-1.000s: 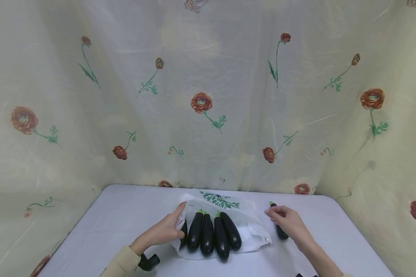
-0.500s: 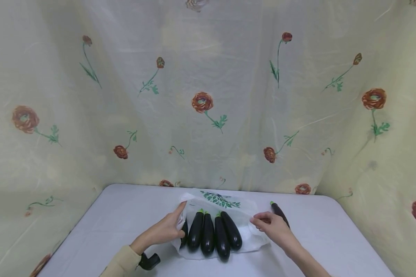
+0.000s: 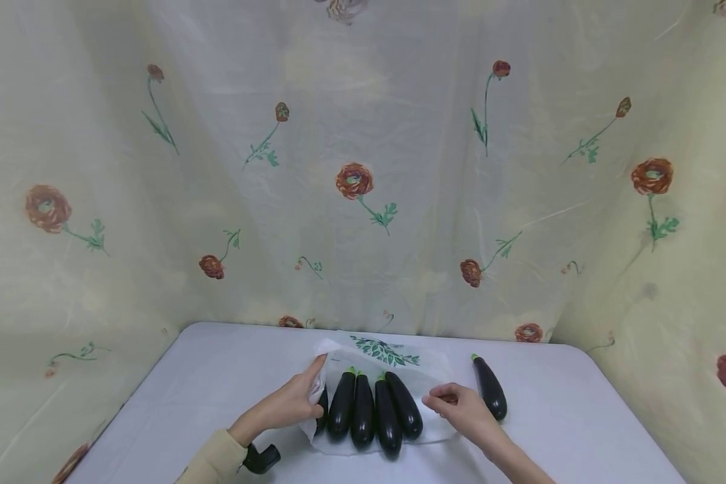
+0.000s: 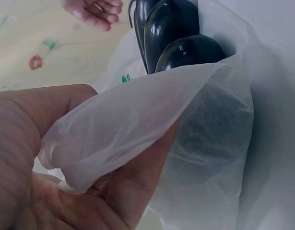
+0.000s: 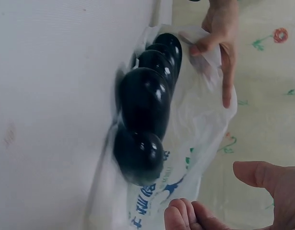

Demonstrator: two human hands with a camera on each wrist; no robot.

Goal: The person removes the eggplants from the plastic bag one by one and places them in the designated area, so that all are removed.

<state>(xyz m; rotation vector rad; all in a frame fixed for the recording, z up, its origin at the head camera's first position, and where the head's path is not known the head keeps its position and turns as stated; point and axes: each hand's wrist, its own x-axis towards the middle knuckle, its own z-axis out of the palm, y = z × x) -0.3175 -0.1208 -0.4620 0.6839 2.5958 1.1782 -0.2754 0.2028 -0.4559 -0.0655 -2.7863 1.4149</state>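
A thin white plastic bag [image 3: 432,366] with a green leaf print lies on the table, its mouth toward me. Several dark eggplants [image 3: 362,411] rest side by side in its mouth, green stems pointing inward. At the bag's left edge my left hand [image 3: 286,402] grips the plastic; the left wrist view shows the film [image 4: 123,124] between thumb and fingers. My right hand [image 3: 464,411] hovers by the bag's right side. In the right wrist view its thumb [image 5: 255,173] and fingers stand apart with nothing between them. One more eggplant [image 3: 490,388] lies right of that hand.
The white-covered table [image 3: 242,356] has rounded far corners. Behind it and at both sides hangs a pale curtain [image 3: 411,269] with red flowers. A black device [image 3: 261,460] is strapped at my left wrist, low over the table.
My right hand has moved left from above the lone eggplant to the bag's right side, uncovering that eggplant. My left hand keeps its grip on the bag's edge.
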